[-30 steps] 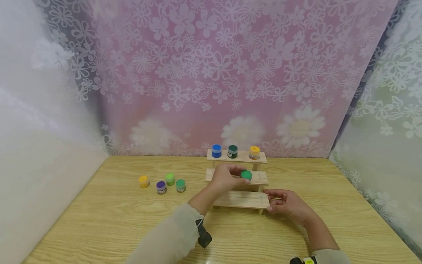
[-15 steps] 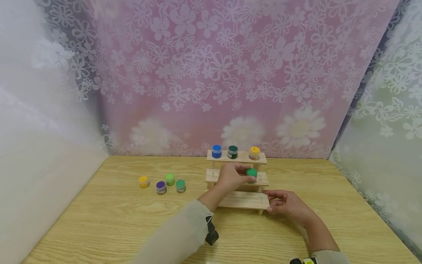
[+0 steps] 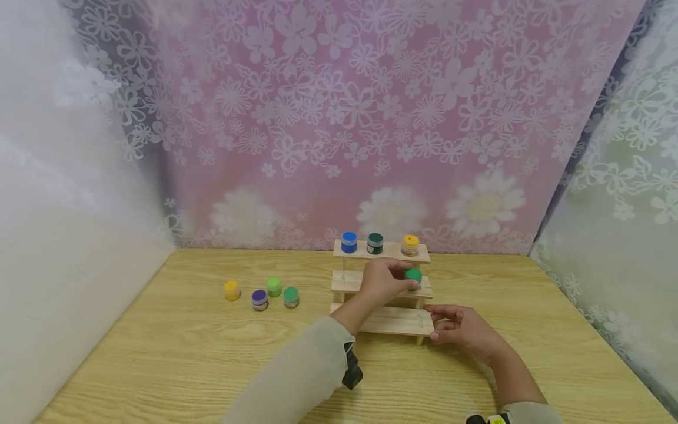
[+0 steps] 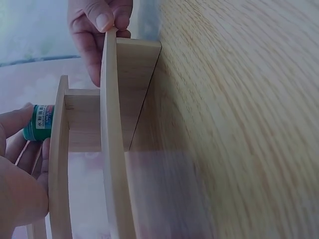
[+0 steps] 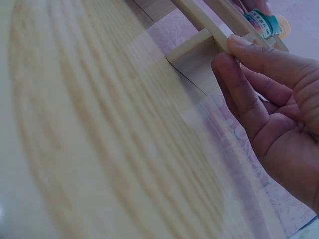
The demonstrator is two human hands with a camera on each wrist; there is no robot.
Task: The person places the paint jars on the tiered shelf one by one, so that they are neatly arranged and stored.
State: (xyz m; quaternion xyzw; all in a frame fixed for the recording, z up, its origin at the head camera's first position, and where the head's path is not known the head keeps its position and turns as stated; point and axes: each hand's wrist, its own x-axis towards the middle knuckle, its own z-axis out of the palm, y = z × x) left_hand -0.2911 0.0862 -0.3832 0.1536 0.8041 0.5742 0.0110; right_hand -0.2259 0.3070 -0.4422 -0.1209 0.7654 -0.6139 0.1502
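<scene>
A small green paint jar (image 3: 413,275) is pinched between the thumb and fingers of my left hand (image 3: 382,281), at the right end of the rack's middle shelf. In the left wrist view the labelled jar (image 4: 40,123) meets that shelf board with its base. My right hand (image 3: 463,330) grips the right end of the lowest shelf of the three-step wooden rack (image 3: 392,321), thumb and fingers on the board's edge (image 5: 225,44). On the top shelf stand a blue jar (image 3: 349,242), a dark green jar (image 3: 375,244) and a yellow jar (image 3: 410,245).
Left of the rack, on the wooden table (image 3: 175,353), stand a yellow-orange jar (image 3: 232,290), a purple jar (image 3: 259,300), a light green jar (image 3: 273,287) and another green jar (image 3: 291,297). A pink floral curtain (image 3: 318,118) hangs behind the table.
My left hand has moved right along the middle shelf with the green paint jar, to near its right end. The right hand has stayed on the lowest shelf's end.
</scene>
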